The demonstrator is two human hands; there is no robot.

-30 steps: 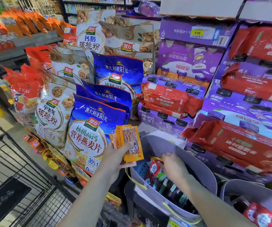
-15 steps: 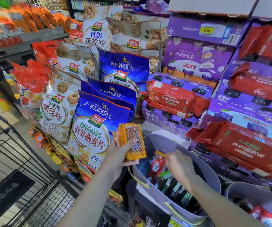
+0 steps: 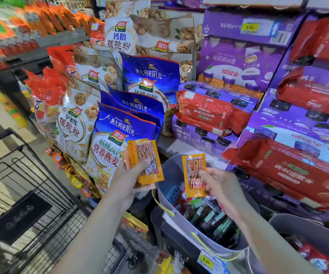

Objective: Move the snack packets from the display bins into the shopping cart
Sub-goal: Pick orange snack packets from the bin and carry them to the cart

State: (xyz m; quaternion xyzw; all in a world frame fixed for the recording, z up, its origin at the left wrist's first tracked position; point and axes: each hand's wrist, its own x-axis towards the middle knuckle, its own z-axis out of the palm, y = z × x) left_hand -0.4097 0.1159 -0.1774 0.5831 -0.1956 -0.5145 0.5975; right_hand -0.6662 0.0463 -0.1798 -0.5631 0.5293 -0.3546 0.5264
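Head: packet (image 3: 195, 176) now above bin (image 3: 167, 172)

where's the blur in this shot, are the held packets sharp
Head view: the left shelf and right-edge red bags smear with motion blur; edges bow from the wide lens; the packets in the left hand and right hand look fairly sharp.

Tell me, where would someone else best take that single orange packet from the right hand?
Pinch the orange packet by its top edge, coming from above: it stands upright and flat, and the right hand pinches its right side, so the top is clear.
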